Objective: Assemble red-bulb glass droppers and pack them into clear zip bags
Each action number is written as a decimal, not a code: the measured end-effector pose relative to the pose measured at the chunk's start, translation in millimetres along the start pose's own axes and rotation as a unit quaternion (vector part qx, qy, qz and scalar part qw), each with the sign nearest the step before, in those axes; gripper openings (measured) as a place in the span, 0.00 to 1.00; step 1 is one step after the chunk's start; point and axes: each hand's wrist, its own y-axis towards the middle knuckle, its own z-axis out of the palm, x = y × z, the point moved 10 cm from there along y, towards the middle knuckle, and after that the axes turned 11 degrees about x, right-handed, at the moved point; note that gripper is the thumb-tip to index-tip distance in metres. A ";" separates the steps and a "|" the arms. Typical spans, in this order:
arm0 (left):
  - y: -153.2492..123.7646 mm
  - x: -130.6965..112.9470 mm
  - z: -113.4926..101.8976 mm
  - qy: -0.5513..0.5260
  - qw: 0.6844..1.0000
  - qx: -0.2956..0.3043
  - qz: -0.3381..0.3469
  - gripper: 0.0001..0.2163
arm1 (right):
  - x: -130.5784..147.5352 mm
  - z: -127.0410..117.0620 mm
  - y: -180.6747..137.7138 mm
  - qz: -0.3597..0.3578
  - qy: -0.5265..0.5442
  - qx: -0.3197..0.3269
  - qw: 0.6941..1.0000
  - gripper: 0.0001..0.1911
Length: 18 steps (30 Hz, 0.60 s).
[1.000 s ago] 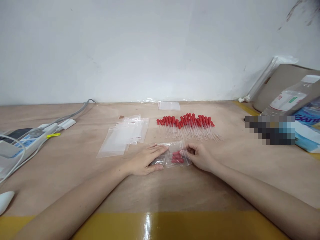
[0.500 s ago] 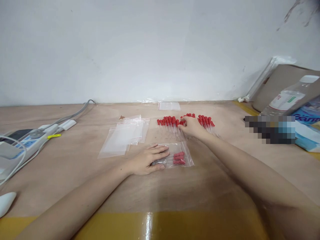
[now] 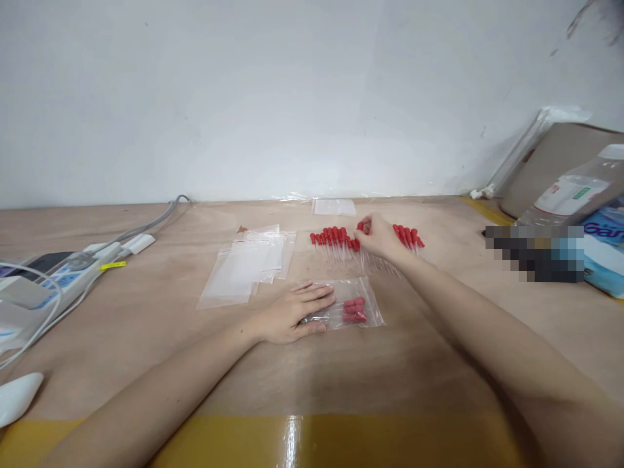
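My left hand (image 3: 292,312) lies flat with fingers stretched out on the left part of a small clear bag (image 3: 363,294) that holds a few red-capped droppers (image 3: 354,310). My right hand (image 3: 383,240) reaches farther back into a row of red-capped glass droppers (image 3: 334,239) laid out on the table. Its fingers are pinched on one red-capped dropper (image 3: 361,226) lifted a little above the row.
A loose stack of empty clear bags (image 3: 248,263) lies left of the row, and one more bag (image 3: 334,207) by the wall. A power strip with cables (image 3: 73,263) sits at the left; a plastic bottle (image 3: 570,195), cardboard and blue packs at the right. Yellow tape (image 3: 312,442) edges the table.
My right hand left the bag's mouth, reached back to the row of droppers and pinched one up. The left hand stayed on the bag.
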 end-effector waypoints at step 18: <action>-1.7 1.2 -0.7 0.000 1.000 -0.017 -0.002 0.27 | -67.7 28.3 -101.3 0.115 0.561 0.022 0.820 0.13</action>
